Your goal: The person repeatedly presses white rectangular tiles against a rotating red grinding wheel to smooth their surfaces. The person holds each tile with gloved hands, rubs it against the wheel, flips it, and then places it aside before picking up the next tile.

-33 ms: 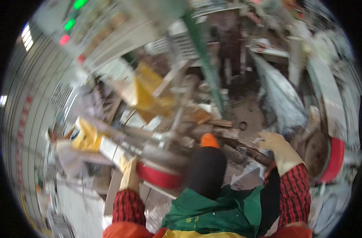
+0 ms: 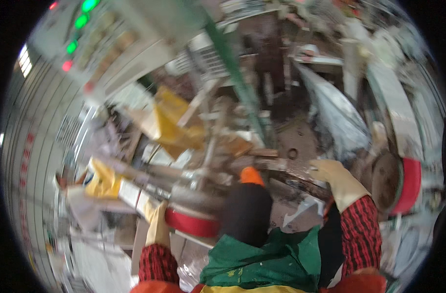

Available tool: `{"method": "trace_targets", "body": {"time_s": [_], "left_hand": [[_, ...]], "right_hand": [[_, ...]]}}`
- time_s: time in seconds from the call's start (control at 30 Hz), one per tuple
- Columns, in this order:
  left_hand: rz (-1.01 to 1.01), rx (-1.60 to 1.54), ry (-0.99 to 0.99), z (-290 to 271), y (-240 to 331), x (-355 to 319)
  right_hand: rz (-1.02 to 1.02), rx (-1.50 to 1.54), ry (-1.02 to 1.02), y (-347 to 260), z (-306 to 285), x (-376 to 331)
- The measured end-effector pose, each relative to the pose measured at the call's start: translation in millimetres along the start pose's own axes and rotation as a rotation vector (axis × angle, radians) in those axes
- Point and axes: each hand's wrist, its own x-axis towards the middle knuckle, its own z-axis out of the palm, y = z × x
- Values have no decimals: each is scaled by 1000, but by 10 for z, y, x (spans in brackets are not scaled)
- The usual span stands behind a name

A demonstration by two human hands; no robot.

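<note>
From where I stand, the cream-gloved left hand [image 2: 157, 217] meets the end of a long, pale, narrow strip [image 2: 129, 192], just left of a red curved band [image 2: 191, 223]. The cream-gloved right hand [image 2: 336, 179] is near a small dark ring [image 2: 292, 154]. Blur hides whether either grips.

Gloved left hand [image 2: 158, 224] at the near end of a white bar [image 2: 129, 192], just beside a red-banded wheel [image 2: 191, 223], gloved right hand [image 2: 336, 178] near a small dark ring [image 2: 292, 149], red-checked sleeves [image 2: 362, 229], green apron [image 2: 262, 263], slanting green post [image 2: 233, 78], blurred yellow sheet [image 2: 170, 115]
</note>
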Motion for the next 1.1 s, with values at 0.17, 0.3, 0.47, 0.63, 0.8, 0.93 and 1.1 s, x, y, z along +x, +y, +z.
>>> {"method": "trace_targets", "body": {"time_s": [0.17, 0.3, 0.47, 0.63, 0.8, 0.93, 1.1], "left_hand": [[-232, -665, 78, -139, 239, -289], [-394, -766, -28, -879, 797, -674], [91, -755, -460, -595, 1792, -495], [525, -618, -981, 254, 3463, -779], [1325, -148, -773, 1553, 4443, -1435], [1546, -201, -758, 1782, 4782, -1587], [1228, -137, -834, 1448, 4588, -1360]], "right_hand": [[31, 17, 65, 21, -84, -247], [-87, 113, 160, -201, -194, -221], [-293, 543, 254, -311, -23, 33], [-341, 1515, 140, -730, -255, -117], [-140, 1372, 783, -640, -254, -62], [23, 1565, 990, -446, -580, -262], [100, 1580, 1372, 218, -478, 12]]}}
